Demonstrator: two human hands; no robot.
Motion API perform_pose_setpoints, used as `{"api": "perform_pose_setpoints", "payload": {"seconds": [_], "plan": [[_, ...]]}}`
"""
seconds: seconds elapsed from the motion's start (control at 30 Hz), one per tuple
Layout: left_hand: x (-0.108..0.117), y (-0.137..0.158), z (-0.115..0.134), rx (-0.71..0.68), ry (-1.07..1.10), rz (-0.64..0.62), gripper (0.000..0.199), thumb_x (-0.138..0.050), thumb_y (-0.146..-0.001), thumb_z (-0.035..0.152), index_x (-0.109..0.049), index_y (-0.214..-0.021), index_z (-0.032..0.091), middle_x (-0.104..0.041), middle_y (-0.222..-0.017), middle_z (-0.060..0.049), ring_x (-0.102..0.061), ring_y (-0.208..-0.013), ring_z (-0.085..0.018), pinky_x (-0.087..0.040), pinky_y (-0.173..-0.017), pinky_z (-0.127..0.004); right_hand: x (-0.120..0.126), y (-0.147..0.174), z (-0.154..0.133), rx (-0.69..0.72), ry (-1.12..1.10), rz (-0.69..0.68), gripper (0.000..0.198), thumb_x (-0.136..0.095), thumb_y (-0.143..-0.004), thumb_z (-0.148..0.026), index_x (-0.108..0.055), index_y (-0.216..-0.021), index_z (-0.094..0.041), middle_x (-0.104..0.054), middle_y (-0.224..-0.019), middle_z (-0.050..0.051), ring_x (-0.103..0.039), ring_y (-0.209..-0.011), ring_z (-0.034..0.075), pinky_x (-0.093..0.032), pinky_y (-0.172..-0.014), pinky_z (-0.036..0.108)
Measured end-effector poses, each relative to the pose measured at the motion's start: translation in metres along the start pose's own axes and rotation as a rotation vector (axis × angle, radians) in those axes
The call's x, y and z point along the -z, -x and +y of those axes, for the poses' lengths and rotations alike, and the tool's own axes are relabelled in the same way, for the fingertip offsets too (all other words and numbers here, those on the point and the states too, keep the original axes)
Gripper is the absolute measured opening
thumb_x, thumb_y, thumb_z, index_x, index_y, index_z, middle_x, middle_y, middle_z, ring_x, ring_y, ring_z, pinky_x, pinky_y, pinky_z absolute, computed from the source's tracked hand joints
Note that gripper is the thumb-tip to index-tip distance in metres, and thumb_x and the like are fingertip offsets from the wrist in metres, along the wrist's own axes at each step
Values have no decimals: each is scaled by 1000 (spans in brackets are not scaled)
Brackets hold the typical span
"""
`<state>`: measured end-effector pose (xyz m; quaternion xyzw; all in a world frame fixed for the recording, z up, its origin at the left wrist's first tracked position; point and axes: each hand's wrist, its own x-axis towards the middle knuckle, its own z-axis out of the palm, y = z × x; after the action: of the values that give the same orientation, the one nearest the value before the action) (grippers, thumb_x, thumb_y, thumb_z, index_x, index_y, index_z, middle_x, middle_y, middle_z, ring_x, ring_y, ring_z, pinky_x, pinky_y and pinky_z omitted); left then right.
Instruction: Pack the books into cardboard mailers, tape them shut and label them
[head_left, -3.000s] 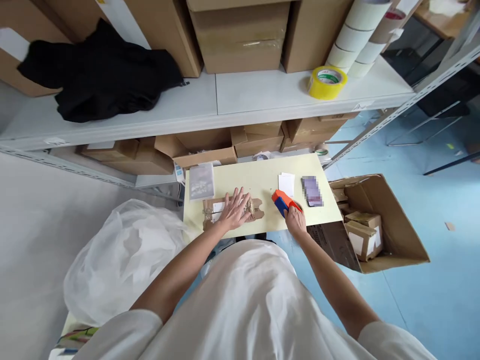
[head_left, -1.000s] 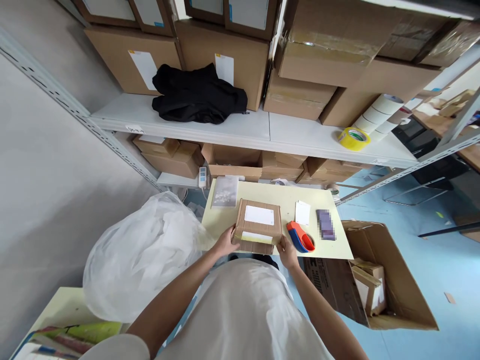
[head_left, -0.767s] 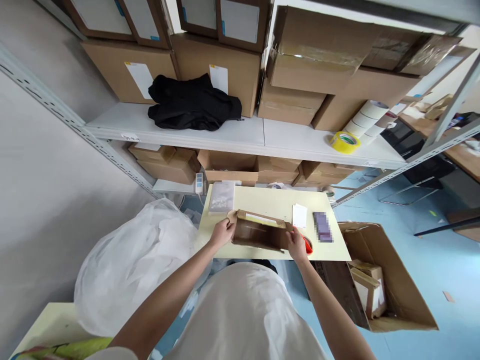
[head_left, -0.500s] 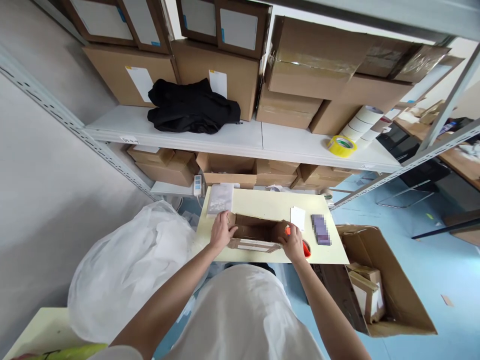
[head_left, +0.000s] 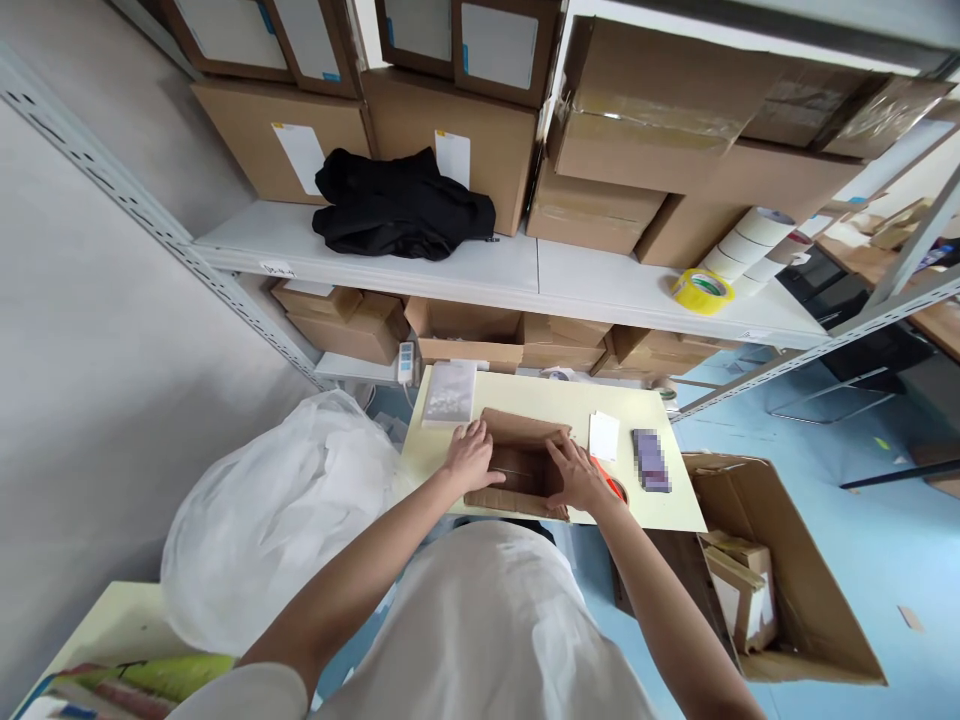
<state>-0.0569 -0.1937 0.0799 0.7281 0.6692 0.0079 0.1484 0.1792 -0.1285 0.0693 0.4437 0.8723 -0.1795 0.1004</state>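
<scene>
We observed 1 small brown carton on the pale yellow table, near the edge closest to the wearer, with its open side facing up and its bare brown interior visible. We recorded the left hand at the carton's left end, its fingers partly bent and its thumb reaching across the opening; we could not tell whether the cardboard was pinched. We found the right hand against the right end, fingers and thumb spread wide, touching the cardboard and not closed around it. Just beyond that hand we noted a tape dispenser, red where visible and partly hidden. Farther right we logged white cards and 1 purple item, too pixelated to identify. At the table's far left corner we saw a translucent packet. To the left of the table we noted a large white plastic bag; to the right, a large open carton containing smaller boxes. On the shelf above, we listed a black garment and a yellow tape roll.
</scene>
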Motion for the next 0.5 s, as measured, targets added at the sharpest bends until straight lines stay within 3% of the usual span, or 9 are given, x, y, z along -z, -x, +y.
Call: {"api": "perform_pose_setpoints", "payload": {"seconds": [0.1,0.17,0.3,0.5], "plan": [[-17,6,-12,89,45,-117,126,-73,-45,70,-29,-145,7,-16,-153,-28,-12,-141,-43,-14,-109,-60,-15,-4,11,1,-45,-48,136,-86,-43,-44,-7,-151,-20,4,-158,17,-18,-140,40,-32,-106,49],[-31,11,-24,103,82,-168,142,-75,-38,69,-11,-149,7,-7,-154,-27,-5,-142,-44,-12,-109,-62,-26,-8,15,7,-61,-60,143,-86,-41,-44,3,-151,-19,8,-157,17,-14,-141,40,-32,-106,50],[-58,16,-42,71,158,-128,143,-79,-44,59,6,-149,13,-3,-156,-23,-5,-144,-38,-14,-111,-58,-39,-18,21,-37,-74,-7,146,-87,-42,-41,9,-150,-19,3,-158,17,-13,-141,40,-29,-108,50],[-74,-9,-43,126,260,-24,135,-80,-54,50,9,-149,17,-5,-157,-19,-10,-144,-33,-21,-111,-50,-33,-30,38,-14,-136,99,134,-79,-57,-46,15,-149,-17,-11,-157,17,-13,-143,32,-24,-112,47]]}}
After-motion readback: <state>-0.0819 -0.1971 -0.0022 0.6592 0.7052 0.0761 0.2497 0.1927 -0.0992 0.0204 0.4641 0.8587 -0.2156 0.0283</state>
